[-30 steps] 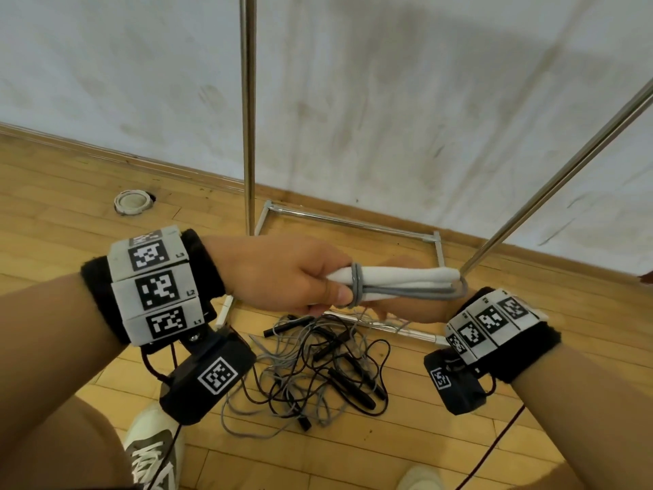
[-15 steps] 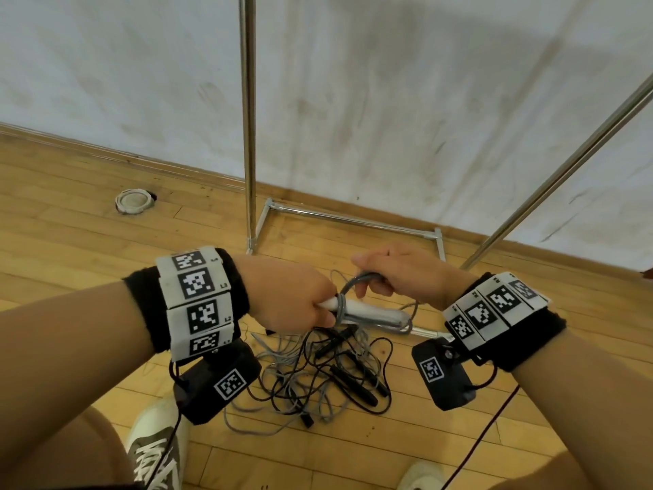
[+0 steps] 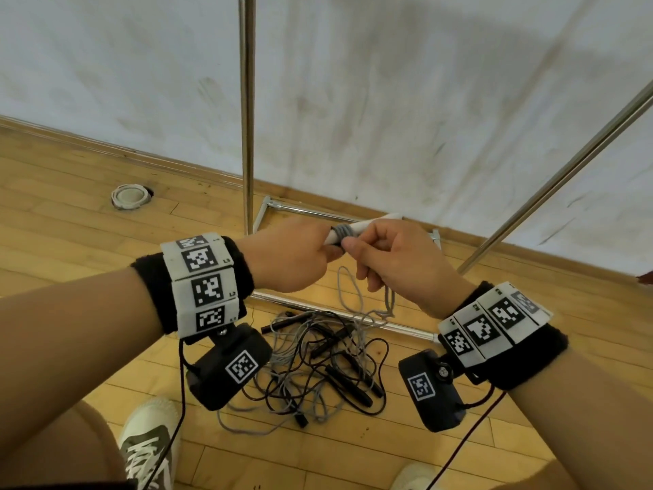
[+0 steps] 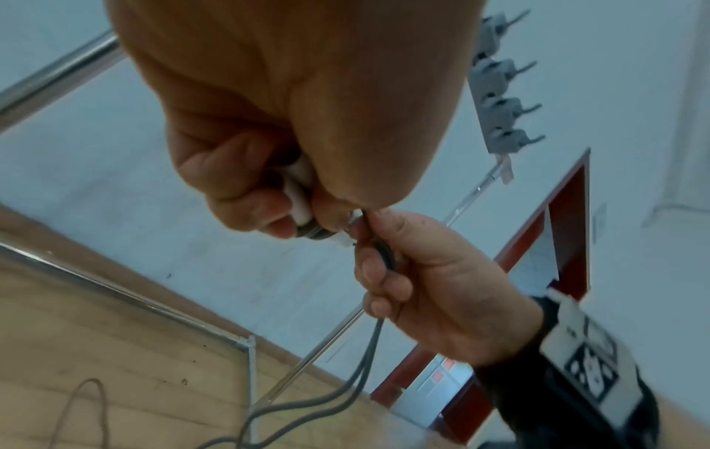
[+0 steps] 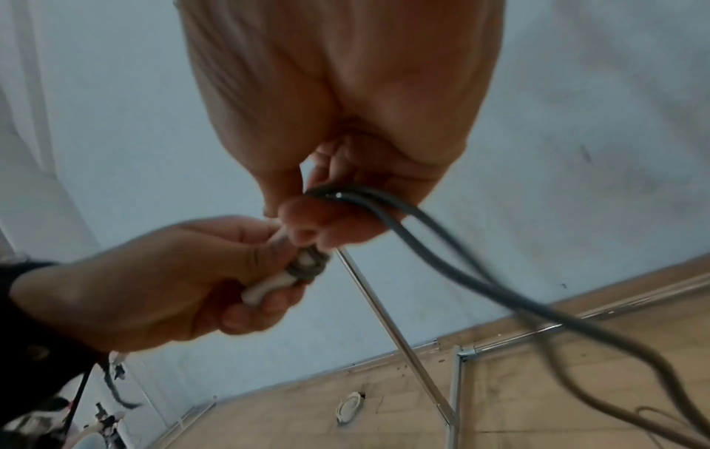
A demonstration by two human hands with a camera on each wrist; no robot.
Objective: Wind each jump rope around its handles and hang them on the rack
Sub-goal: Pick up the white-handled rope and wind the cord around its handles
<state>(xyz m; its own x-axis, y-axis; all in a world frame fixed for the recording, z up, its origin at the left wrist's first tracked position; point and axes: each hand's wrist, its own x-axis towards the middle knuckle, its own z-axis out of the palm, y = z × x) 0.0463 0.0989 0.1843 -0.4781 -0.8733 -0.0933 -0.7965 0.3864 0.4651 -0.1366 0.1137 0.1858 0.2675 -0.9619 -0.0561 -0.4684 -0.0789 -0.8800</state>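
**Desk:** What does the rope look like on your feed?

**Operator:** I see white handles, slim and smooth, held together as one bundle in mid-air, in front of the rack's upright pole. Several turns of grey cord sit tight around their middle, side by side. From there the cord runs doubled through my right hand and hangs down to the wooden floor, slack.

**Desk:** Grips?

**Operator:** My left hand is wrapped around one end of the handles, fingers curled under them. My right hand pinches the cord just beside the coil, thumb on top, the other fingers folded around both strands. The wrist views are blurred on the loose part.

**Desk:** Anything else down there?

**Operator:** A tangled pile of ropes, black and grey cords with black handles, lies on the floor beside the rack's base rail.
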